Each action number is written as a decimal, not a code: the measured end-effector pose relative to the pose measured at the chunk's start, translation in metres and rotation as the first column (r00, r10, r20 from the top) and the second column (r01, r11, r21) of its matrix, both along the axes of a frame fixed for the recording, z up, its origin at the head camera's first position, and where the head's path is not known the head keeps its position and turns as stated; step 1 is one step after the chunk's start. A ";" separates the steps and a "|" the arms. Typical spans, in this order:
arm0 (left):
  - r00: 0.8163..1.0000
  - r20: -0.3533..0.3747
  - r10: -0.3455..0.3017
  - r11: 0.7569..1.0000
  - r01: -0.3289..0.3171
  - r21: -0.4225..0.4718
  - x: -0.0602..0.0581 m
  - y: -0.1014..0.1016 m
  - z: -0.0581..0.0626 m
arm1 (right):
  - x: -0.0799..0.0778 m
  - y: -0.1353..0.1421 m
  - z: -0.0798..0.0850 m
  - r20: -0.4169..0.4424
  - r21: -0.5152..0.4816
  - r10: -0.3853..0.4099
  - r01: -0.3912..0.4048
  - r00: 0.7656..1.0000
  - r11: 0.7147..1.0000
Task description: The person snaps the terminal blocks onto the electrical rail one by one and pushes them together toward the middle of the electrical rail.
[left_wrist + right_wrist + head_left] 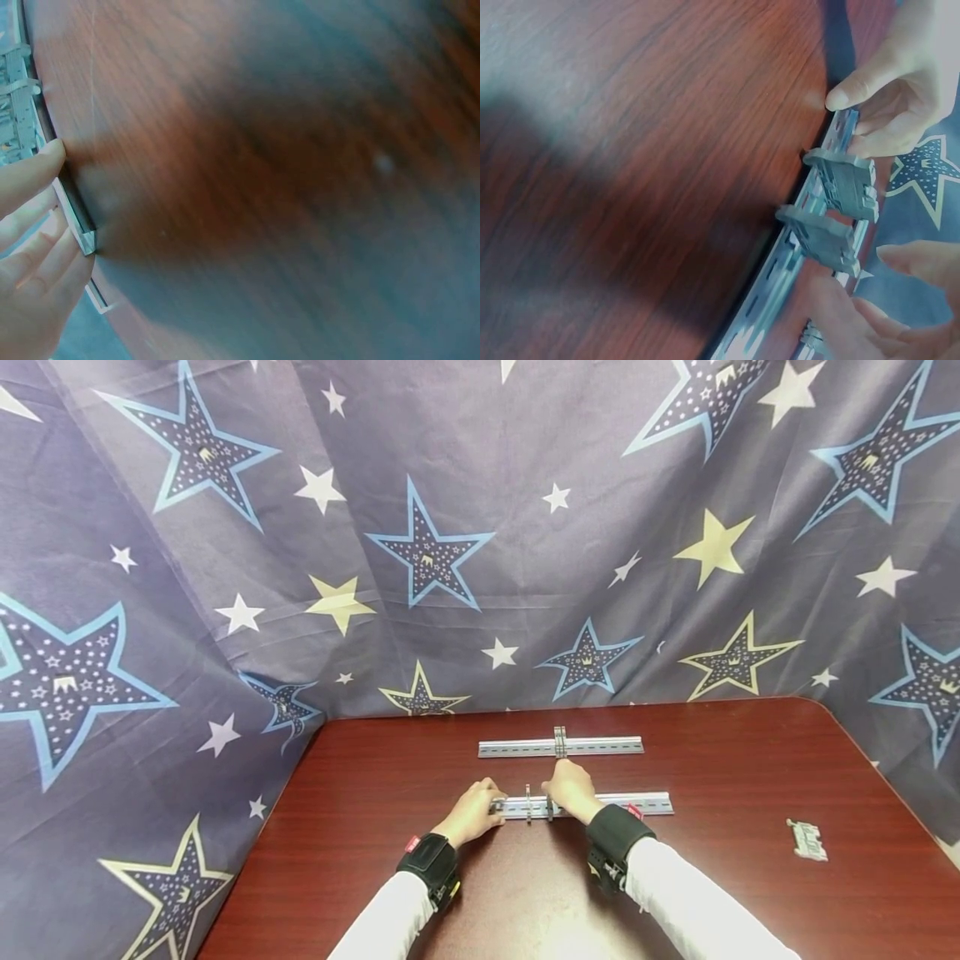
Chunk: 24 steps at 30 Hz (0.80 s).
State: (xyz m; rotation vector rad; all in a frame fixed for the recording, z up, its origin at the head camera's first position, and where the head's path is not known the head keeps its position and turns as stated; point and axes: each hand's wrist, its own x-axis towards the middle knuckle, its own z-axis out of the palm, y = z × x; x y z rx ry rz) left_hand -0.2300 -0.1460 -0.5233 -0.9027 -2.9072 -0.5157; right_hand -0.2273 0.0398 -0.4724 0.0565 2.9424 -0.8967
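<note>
My left hand (pixel 472 812) grips the left end of the nearer DIN rail (pixel 637 803), a slotted silver metal strip. In the left wrist view its thumb lies on one edge and the fingers (pixel 52 255) on the other. Two thin grey terminal blocks stand upright across this rail: a left one (pixel 844 180) and a right one (pixel 821 238). My right hand (pixel 572 789) is over the rail beside the right block. In the right wrist view its fingers (pixel 832 304) are spread close by that block, with nothing pinched between them.
Farther back lies a second DIN rail (pixel 517 748) with terminal blocks (pixel 560 742) clustered at its middle. A loose pale grey-green terminal piece (pixel 807 841) lies at the right of the brown table (pixel 720 902). A star-patterned curtain (pixel 450 635) hangs along the table's back and left edges.
</note>
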 end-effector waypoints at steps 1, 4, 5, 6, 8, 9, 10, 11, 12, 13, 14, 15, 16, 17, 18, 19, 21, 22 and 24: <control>1.000 -0.001 -0.001 1.000 0.001 -0.001 0.000 0.000 0.000 | 0.000 0.002 0.001 0.004 -0.008 -0.001 0.001 1.000 1.000; 1.000 -0.003 -0.003 1.000 0.003 -0.001 0.000 0.000 0.001 | 0.001 0.007 0.004 0.012 -0.029 0.005 -0.004 1.000 1.000; 1.000 -0.005 -0.005 1.000 0.005 -0.001 0.000 0.000 0.001 | 0.002 0.009 0.005 0.012 -0.034 0.008 -0.008 1.000 0.999; 1.000 -0.005 -0.005 1.000 0.005 0.001 0.000 0.000 0.002 | 0.002 0.012 0.006 0.011 -0.037 0.011 -0.011 1.000 0.999; 1.000 -0.003 -0.004 1.000 0.004 0.001 0.000 0.000 0.002 | 0.003 0.017 0.006 -0.001 -0.038 0.020 -0.020 1.000 0.999; 1.000 -0.003 -0.004 1.000 0.004 0.001 0.001 0.000 0.002 | 0.004 0.019 0.007 -0.006 -0.038 0.022 -0.023 1.000 0.999; 1.000 -0.003 -0.005 1.000 0.005 0.001 0.001 0.001 0.003 | 0.005 0.022 0.008 -0.011 -0.038 0.023 -0.024 1.000 0.999; 1.000 -0.002 -0.003 1.000 0.003 0.002 0.001 0.001 0.003 | 0.006 0.025 0.008 -0.017 -0.039 0.022 -0.023 1.000 0.999; 1.000 -0.002 -0.001 1.000 0.001 0.002 0.001 0.001 0.003 | 0.007 0.027 0.009 -0.022 -0.040 0.023 -0.023 1.000 0.999; 1.000 -0.003 0.000 1.000 0.000 0.002 0.001 0.000 0.003 | 0.008 0.030 0.009 -0.027 -0.043 0.023 -0.024 0.999 0.999; 1.000 -0.003 0.001 1.000 -0.001 0.004 0.002 0.000 0.003 | 0.009 0.033 0.009 -0.031 -0.047 0.023 -0.025 0.999 0.999; 1.000 -0.005 0.001 1.000 -0.001 0.005 0.002 0.000 0.003 | 0.011 0.036 0.010 -0.032 -0.053 0.022 -0.024 0.999 0.998; 1.000 -0.005 0.002 1.000 -0.002 0.006 0.002 0.000 0.003 | 0.011 0.039 0.009 -0.036 -0.058 0.020 -0.022 0.999 0.998; 1.000 -0.004 0.004 1.000 -0.004 0.007 0.002 0.000 0.003 | 0.013 0.043 0.009 -0.039 -0.061 0.018 -0.020 0.999 0.998; 1.000 -0.001 0.004 1.000 -0.004 0.011 0.003 0.000 0.003 | 0.013 0.046 0.009 -0.045 -0.066 0.016 -0.019 0.999 0.998; 1.000 0.001 0.005 1.000 -0.005 0.013 0.003 0.000 0.003 | 0.014 0.050 0.009 -0.047 -0.073 0.013 -0.017 0.999 0.997; 1.000 0.001 0.004 1.000 -0.004 0.015 0.002 0.000 0.003 | 0.016 0.058 0.009 -0.052 -0.081 0.003 -0.008 0.999 0.997; 1.000 0.002 0.005 1.000 -0.005 0.014 0.002 0.000 0.002 | 0.017 0.062 0.009 -0.056 -0.083 -0.003 -0.002 0.998 0.997; 1.000 0.001 0.005 1.000 -0.005 0.013 0.002 0.000 0.002 | 0.018 0.070 0.010 -0.056 -0.092 -0.012 0.007 0.998 0.996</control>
